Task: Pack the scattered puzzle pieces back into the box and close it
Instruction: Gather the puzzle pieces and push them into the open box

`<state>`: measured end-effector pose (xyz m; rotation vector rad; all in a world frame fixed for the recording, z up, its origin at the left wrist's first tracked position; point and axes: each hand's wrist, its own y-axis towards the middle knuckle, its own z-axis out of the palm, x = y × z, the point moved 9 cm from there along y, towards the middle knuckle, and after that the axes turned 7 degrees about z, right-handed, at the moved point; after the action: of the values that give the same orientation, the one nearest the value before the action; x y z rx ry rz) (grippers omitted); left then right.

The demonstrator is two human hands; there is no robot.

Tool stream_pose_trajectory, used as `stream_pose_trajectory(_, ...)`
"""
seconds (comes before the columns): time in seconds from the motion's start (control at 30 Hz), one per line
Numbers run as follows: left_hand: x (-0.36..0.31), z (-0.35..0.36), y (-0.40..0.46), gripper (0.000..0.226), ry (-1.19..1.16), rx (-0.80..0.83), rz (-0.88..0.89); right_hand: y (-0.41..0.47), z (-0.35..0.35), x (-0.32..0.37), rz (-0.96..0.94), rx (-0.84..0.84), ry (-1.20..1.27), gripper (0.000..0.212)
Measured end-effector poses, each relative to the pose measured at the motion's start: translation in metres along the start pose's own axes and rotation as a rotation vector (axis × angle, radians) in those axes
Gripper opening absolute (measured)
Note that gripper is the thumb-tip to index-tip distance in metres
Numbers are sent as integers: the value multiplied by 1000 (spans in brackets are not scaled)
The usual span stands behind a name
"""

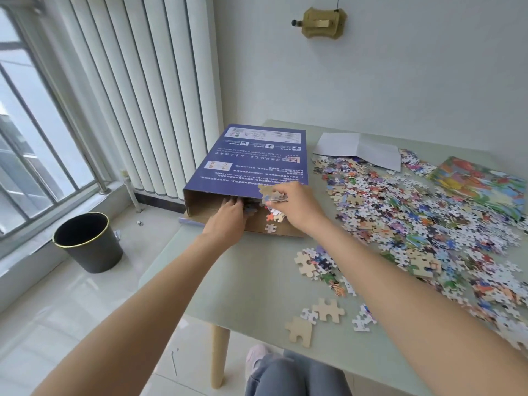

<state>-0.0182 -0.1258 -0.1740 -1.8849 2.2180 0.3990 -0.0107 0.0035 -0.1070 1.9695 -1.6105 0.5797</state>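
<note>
So the box (251,158) is lying flat at the far left corner of the table (251,287), blue printed side up, with its open end facing the person. The brown flap at the mouth lies flat on the tabletop and has a few pieces on it.

Left hand (227,220) is reaching into the opening, palm down, fingers stretched out pretty much straight and close together, tips just inside the mouth next to some pieces in there. Can't tell if it's actually touching them.

Right hand (294,207) is right at the mouth too, near the right corner, fingers curled around a bunch of pieces (274,195), some sticking out between fingers and thumb. A few more sit just below the hand on the flap.

Most of the pieces (423,221) are still spread over the right half of the table in a big messy heap, plus a small clump and some bigger tan cardboard bits (328,310) nearer the front edge. Behind the heap there's a folded white paper (360,148), and at the far right a colourful sheet (483,184).

Off to the left: a black bin (88,241) on the floor, a white radiator (137,90) and a window (31,144). A brass fitting (321,22) is up on the wall.
</note>
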Motion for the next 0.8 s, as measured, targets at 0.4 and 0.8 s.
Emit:
stream_pose_trajectory(0.4, 8, -43, -21, 48, 157, -281, 137, -3, 54, 4, -79, 64, -720, 30)
stream_pose_trajectory(0.8, -4, -12, -39, 34, 46, -170, 285, -26, 49, -12, -53, 109, -406, 25)
